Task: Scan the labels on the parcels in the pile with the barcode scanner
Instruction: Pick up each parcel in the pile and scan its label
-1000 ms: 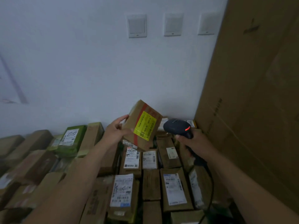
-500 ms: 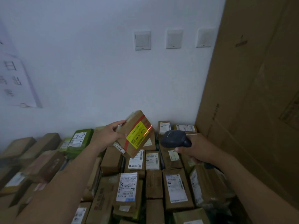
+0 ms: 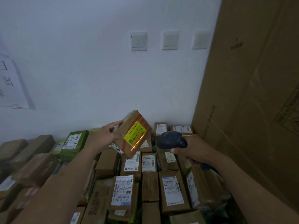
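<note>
My left hand (image 3: 107,135) grips a small brown cardboard parcel (image 3: 129,125) by its left side and holds it tilted above the pile. The parcel bears a yellow label (image 3: 135,135) over a red tape stripe. A red scan line runs along the label's lower right edge. My right hand (image 3: 192,148) holds the dark barcode scanner (image 3: 171,140) by its handle, its head facing the parcel from the right. Below lies the pile of parcels (image 3: 171,189), brown boxes with white labels.
A tall cardboard carton (image 3: 252,94) stands against the right side. A green parcel (image 3: 75,141) lies at the back left of the pile. The white wall behind carries three switch plates (image 3: 169,40) and a paper sheet (image 3: 9,84) at the left.
The parcel has come down and tilted with its yellow label toward the scanner. The scanner has moved lower, and its red line now crosses the label's edge.
</note>
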Demonstrator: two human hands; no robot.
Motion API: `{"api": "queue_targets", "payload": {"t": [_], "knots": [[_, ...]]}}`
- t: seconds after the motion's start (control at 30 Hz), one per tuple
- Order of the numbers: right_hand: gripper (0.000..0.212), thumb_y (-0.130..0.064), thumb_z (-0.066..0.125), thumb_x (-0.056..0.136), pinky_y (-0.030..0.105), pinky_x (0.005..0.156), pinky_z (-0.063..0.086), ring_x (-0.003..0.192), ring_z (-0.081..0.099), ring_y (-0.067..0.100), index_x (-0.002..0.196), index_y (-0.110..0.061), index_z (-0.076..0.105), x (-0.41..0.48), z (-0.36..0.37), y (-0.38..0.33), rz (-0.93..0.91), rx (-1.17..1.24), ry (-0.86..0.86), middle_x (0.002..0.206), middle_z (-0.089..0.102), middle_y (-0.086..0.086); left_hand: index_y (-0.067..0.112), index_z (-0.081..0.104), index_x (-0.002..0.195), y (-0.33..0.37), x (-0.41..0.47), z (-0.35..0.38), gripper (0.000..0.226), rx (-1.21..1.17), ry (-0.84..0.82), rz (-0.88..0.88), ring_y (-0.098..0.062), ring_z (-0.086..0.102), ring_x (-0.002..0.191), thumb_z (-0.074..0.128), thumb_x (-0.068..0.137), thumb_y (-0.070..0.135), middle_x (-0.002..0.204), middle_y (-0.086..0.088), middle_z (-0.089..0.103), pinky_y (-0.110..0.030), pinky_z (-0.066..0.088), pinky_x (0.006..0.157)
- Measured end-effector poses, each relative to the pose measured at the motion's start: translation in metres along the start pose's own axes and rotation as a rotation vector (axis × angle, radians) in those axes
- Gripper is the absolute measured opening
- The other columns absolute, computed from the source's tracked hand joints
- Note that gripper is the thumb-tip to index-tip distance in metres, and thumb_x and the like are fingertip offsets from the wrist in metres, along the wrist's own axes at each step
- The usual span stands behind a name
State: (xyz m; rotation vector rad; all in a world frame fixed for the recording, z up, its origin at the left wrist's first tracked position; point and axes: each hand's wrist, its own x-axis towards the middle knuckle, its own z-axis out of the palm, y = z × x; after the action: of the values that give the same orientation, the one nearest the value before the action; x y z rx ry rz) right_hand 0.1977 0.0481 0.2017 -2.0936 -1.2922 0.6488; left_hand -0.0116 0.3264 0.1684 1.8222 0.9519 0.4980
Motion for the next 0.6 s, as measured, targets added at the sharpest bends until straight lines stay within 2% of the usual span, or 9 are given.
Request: {"api": "queue_targets", "payload": {"t": [0.1,0.2,0.27,0.4,0.5,0.53,0.6], "knots": [[0.027,-0.039,0.070,0.088,0.026,0.046,0.046,0.038,0.053,0.013,0.103,-0.019,0.062,0.010,-0.001,0.009,0.006,0.037,0.004,0.056,0.061,0.000,0.059,0.059,0.120,-0.002,0.008,0.005,0.066,-0.011,-0.029,0.000,-0.013,0.069,0.095,0.086,0.066,0.033,0.122,0.003,0.065,-0.044,0.059,0.087],[0.018,-0.035,0.069,0.089,0.026,0.046,0.045,0.040,0.053,0.016,0.098,-0.022,0.061,0.022,-0.003,0.021,0.005,0.114,0.022,0.050,0.060,0.000,0.038,0.056,0.129,0.000,0.012,0.019,0.059,-0.096,-0.042,0.024,0.001,0.060,0.086,0.077,0.082,0.009,0.110,0.007,0.061,-0.023,0.054,0.072],[0.014,-0.032,0.068,0.090,0.027,0.045,0.044,0.039,0.051,0.017,0.095,-0.021,0.061,0.032,-0.003,0.030,0.023,0.218,0.052,0.050,0.059,0.001,0.032,0.052,0.135,-0.002,0.015,0.031,0.059,-0.134,-0.048,0.035,0.000,0.062,0.084,0.072,0.086,0.005,0.104,0.008,0.059,-0.019,0.052,0.066],[0.026,-0.033,0.066,0.091,0.027,0.045,0.044,0.040,0.052,0.020,0.083,-0.009,0.060,0.055,-0.004,0.046,0.108,0.413,0.140,0.052,0.060,0.002,0.029,0.046,0.143,-0.029,0.038,0.065,0.057,-0.192,-0.016,-0.032,-0.015,0.067,0.095,0.067,0.092,0.017,0.127,-0.003,0.061,-0.024,0.053,0.071],[0.030,-0.035,0.066,0.091,0.028,0.044,0.044,0.041,0.051,0.019,0.082,-0.007,0.059,0.072,-0.001,0.060,0.177,0.628,0.214,0.053,0.059,0.004,0.045,0.048,0.133,-0.049,0.048,0.103,0.048,-0.284,-0.026,-0.138,-0.026,0.066,0.108,0.068,0.091,0.032,0.136,-0.003,0.058,-0.041,0.056,0.087],[0.030,-0.034,0.066,0.091,0.027,0.042,0.043,0.041,0.051,0.019,0.083,-0.006,0.059,0.077,0.001,0.065,0.206,0.692,0.230,0.053,0.059,0.004,0.045,0.047,0.134,-0.054,0.051,0.116,0.049,-0.296,-0.039,-0.164,-0.027,0.065,0.111,0.067,0.091,0.035,0.139,-0.004,0.057,-0.046,0.055,0.091],[0.032,-0.035,0.066,0.091,0.026,0.042,0.042,0.040,0.050,0.018,0.085,-0.004,0.058,0.088,0.006,0.075,0.256,0.777,0.233,0.053,0.059,0.005,0.030,0.039,0.147,-0.067,0.060,0.142,0.055,-0.323,-0.040,-0.238,-0.029,0.063,0.114,0.061,0.096,0.028,0.144,-0.007,0.053,-0.047,0.053,0.094]]}}
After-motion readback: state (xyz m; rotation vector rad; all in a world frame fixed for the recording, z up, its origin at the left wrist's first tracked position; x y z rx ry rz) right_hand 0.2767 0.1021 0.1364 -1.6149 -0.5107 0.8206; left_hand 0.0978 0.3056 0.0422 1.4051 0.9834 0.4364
